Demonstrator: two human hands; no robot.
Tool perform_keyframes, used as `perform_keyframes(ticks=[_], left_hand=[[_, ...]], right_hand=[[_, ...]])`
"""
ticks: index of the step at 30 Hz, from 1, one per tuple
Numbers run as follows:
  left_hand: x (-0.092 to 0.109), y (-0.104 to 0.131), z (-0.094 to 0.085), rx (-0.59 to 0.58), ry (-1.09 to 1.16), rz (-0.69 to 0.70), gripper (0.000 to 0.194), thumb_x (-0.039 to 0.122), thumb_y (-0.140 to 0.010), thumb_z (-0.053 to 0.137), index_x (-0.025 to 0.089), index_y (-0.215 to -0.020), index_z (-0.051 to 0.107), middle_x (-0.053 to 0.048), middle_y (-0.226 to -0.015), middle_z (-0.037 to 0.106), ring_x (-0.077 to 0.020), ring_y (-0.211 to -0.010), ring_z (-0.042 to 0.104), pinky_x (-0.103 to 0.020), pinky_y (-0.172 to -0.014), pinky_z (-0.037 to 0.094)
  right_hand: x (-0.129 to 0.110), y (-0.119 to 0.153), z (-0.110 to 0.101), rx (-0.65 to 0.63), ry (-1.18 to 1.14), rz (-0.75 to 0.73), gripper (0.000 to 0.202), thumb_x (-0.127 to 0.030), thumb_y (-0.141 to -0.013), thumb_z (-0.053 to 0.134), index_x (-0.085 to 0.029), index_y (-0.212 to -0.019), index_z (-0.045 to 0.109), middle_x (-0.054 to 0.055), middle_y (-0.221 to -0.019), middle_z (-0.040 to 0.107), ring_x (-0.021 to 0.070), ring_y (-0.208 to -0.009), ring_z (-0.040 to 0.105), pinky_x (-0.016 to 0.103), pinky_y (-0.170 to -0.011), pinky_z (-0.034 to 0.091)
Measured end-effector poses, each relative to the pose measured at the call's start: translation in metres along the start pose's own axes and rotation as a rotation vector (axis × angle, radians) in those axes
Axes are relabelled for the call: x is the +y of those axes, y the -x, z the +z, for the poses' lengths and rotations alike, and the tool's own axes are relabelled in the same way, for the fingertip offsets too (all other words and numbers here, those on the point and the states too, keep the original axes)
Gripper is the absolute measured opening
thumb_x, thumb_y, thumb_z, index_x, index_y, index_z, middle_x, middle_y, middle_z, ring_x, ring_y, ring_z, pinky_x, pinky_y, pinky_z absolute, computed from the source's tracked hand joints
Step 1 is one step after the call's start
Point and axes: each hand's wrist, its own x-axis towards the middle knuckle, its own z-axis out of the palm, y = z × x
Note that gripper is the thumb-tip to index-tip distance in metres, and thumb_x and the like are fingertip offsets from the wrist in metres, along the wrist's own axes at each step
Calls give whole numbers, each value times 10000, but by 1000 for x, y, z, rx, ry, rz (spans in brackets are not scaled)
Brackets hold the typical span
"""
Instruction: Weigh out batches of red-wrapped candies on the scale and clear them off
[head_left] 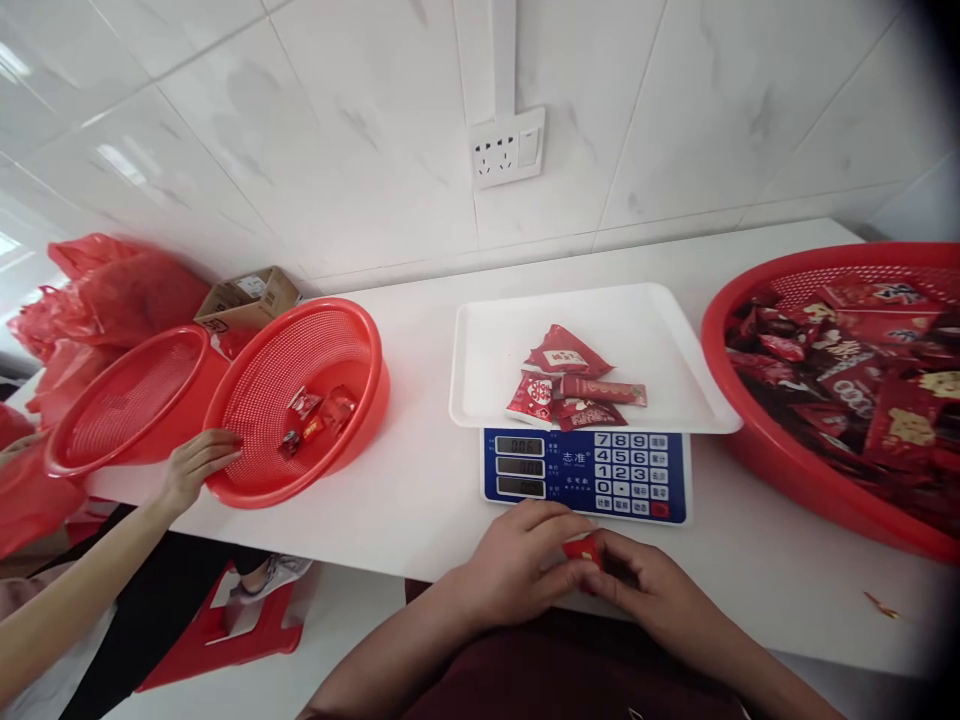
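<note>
Before blue-fronted scale [577,480], you are pinching small red packet [582,549] between left hand [523,556] and right hand [637,582], fingertips nearly meeting. White tray [491,350] is bearing red snack packs [577,387]; co-worker's hand [193,470] is touching basket [262,385].

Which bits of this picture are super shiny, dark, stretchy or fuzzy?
Head view: white glare streaks shine on the wall tiles at far left; head view again: the right-hand corners fade to black, the big red perforated basket looks stretched there, probably by a wide lens, and the mark on the small red packet is too tiny to read.
</note>
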Motion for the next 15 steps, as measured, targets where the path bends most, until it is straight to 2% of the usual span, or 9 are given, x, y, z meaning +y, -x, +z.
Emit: perform_keyframes(ticks=[4,7,9,12,15], left_hand=[[1,2,2,28,26,-47,196,244,-918,453,192,-1009,618,-41,-869,679,-155,-805,611,-267,-764,498],[1,1,1,66,-21,-12,196,223,-916,442,194,-976,627,-37,-814,673,-148,-743,601,-255,-705,502],[2,-6,-5,142,-100,45,206,217,-915,433,189,-996,619,-50,-828,662,-153,-755,593,-262,-695,505],[6,-30,-23,234,-279,165,234,263,-910,453,179,-1087,582,-88,-997,631,-185,-931,573,-316,-815,493],[8,-66,-41,140,-503,262,428,429,-886,490,170,-1227,497,-116,-1287,499,-256,-1240,387,-413,-1026,349]], right_hand=[[2,-2,0,-7,93,-58,284,-463,-840,462,-205,-793,572,28,-798,645,198,-770,577,291,-701,456],[3,-5,0,-18,88,-98,273,-448,-835,469,-200,-761,555,19,-754,627,182,-725,565,274,-673,447],[3,-7,1,-16,85,-103,279,-450,-834,469,-198,-744,547,10,-730,613,171,-700,552,264,-654,440],[5,-8,2,19,141,-84,289,-458,-831,469,-199,-716,528,0,-705,594,160,-669,524,252,-614,419],[7,-8,4,31,205,-109,295,-456,-840,464,-197,-712,527,0,-703,593,157,-662,510,250,-607,406]])
